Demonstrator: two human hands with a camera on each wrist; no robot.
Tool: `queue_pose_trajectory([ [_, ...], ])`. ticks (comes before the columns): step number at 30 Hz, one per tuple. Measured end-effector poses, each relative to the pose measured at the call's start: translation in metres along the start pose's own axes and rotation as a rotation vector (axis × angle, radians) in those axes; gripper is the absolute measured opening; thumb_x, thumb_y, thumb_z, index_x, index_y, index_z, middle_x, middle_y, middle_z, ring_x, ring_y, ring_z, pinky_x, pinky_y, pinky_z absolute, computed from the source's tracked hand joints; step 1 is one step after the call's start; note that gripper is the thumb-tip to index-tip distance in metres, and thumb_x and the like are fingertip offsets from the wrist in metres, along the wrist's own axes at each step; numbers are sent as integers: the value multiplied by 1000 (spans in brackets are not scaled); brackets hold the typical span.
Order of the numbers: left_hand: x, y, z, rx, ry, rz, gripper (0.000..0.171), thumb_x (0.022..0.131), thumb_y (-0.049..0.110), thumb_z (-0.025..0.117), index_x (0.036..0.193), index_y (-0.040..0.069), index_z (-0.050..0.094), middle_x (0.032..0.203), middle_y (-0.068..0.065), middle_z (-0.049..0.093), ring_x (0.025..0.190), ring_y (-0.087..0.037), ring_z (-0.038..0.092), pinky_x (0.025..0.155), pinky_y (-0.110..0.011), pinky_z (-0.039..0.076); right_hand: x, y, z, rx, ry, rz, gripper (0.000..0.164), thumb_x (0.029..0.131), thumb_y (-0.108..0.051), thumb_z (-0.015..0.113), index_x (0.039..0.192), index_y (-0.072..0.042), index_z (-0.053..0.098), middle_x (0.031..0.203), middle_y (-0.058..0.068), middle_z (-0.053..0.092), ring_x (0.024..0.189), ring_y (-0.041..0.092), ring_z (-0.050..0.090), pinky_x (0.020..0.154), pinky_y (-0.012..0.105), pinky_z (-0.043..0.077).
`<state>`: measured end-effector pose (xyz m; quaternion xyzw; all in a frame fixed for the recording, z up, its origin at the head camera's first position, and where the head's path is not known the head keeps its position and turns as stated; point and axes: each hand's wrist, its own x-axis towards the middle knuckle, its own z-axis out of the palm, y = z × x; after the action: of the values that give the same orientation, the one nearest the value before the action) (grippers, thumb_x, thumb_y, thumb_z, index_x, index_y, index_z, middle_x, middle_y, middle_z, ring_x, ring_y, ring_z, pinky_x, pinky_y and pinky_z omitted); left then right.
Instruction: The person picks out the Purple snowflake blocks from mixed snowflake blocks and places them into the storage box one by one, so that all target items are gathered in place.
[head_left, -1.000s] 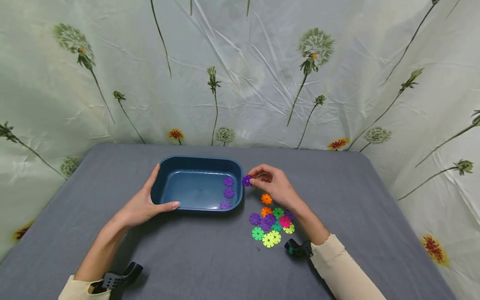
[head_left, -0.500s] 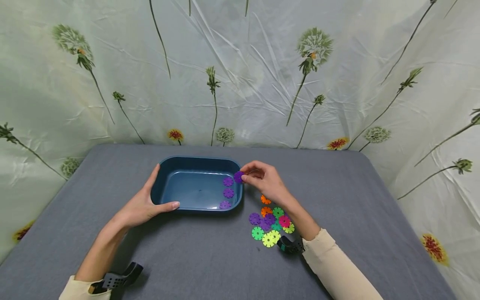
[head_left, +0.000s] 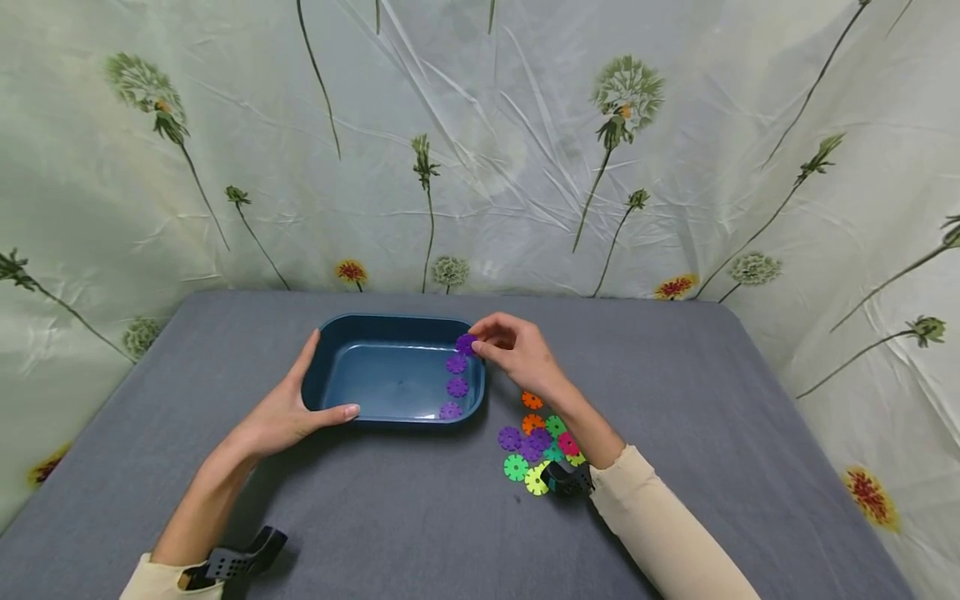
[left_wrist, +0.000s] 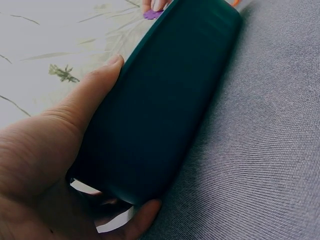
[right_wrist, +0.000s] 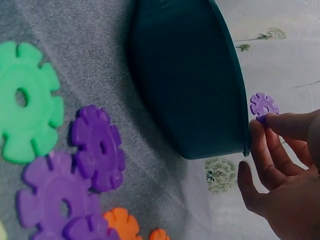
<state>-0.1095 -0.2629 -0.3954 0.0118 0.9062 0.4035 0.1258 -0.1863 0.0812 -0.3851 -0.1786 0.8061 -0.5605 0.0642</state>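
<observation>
A dark blue plastic tub [head_left: 375, 375] stands on the grey cloth. My left hand [head_left: 281, 412] grips its left end, thumb over the front rim and fingers along the far side; the left wrist view shows that hand [left_wrist: 45, 150] against the tub's outer wall. Inside, three purple notched discs [head_left: 457, 387] lie in a column near the right end. Between thumb and fingers my right hand [head_left: 517, 350] pinches another purple notched disc [head_left: 466, 344], over the tub's far right corner. In the right wrist view this disc [right_wrist: 263, 103] shows above the rim.
Right of the tub lies a loose pile of notched discs: purple [head_left: 510, 438], orange [head_left: 532, 400], green [head_left: 516, 467], yellow [head_left: 536, 481] and pink [head_left: 567, 444]. My right forearm and its black wrist mount [head_left: 567, 479] overlap part of it. A flowered curtain [head_left: 480, 167] hangs behind the table.
My right hand has moved left and slightly away from me, carrying the purple disc from beside the tub to over its far right corner. The left hand and tub stay in place.
</observation>
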Motion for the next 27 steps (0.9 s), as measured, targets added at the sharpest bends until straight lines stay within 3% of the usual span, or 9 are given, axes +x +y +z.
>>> queue_pose_trajectory([
  [27, 0, -2, 1, 16, 5, 0, 133, 86, 48, 83, 165, 29, -23, 174, -26, -8, 155, -61, 10, 113, -81, 24, 29, -6, 13, -98, -123, -34, 15, 98, -10, 72, 112, -7, 73, 105, 12, 75, 89, 15, 67, 78, 23, 54],
])
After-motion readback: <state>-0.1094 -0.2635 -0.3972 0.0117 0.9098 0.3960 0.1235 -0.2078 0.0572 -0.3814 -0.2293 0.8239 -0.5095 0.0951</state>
